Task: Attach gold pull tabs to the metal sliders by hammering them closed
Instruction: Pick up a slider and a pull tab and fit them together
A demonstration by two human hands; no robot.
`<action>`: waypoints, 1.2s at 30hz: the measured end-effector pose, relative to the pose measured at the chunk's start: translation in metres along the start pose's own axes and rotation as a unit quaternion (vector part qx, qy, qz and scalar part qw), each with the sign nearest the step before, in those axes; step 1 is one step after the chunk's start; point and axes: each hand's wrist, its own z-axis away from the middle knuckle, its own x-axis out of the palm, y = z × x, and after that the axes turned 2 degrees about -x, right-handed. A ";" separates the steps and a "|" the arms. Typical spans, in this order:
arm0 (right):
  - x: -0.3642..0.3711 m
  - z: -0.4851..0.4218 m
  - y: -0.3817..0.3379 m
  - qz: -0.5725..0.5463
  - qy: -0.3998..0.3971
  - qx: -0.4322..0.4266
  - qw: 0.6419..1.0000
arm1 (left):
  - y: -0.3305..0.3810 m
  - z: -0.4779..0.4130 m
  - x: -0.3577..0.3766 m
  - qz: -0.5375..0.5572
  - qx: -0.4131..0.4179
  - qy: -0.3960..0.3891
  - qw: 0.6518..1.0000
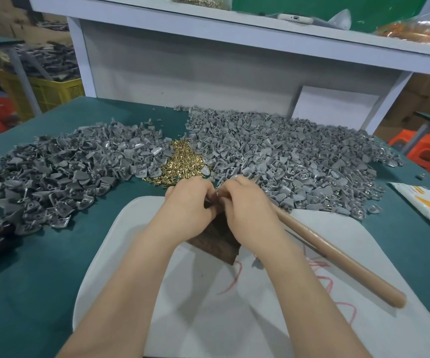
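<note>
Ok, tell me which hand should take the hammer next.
Right, probably: the hammer lies just beside the right hand, while the left hand sits farther off.

Mid-frame on the green bench [41, 267], the gold pull-tab pile [180, 161] sits between the left grey metal slider heap [53, 174] and the right slider heap [286, 156].

Left hand [189, 201]: bare, at the centre of the frame; the smooth back and a row of rounded knuckles show, fingertips hidden.
Right hand [246, 201]: bare, just right of centre; the back, knuckles and thumb side show.
Left forearm [131, 277]: bare from the wrist to the lower left edge, broadening toward the bottom of the frame.
Right forearm [301, 280]: bare from the wrist to the bottom edge right of centre, likewise broadening downward.
</note>
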 end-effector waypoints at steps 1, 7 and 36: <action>0.000 0.000 0.001 -0.016 0.001 0.003 1.000 | 0.000 0.000 0.000 0.003 -0.003 -0.001 1.000; -0.003 0.004 0.001 -0.017 0.002 0.016 1.000 | -0.003 0.000 0.000 0.015 -0.015 -0.004 1.000; 0.015 0.010 -0.001 -0.118 0.112 0.039 0.986 | -0.001 0.001 0.000 0.012 -0.001 0.003 1.000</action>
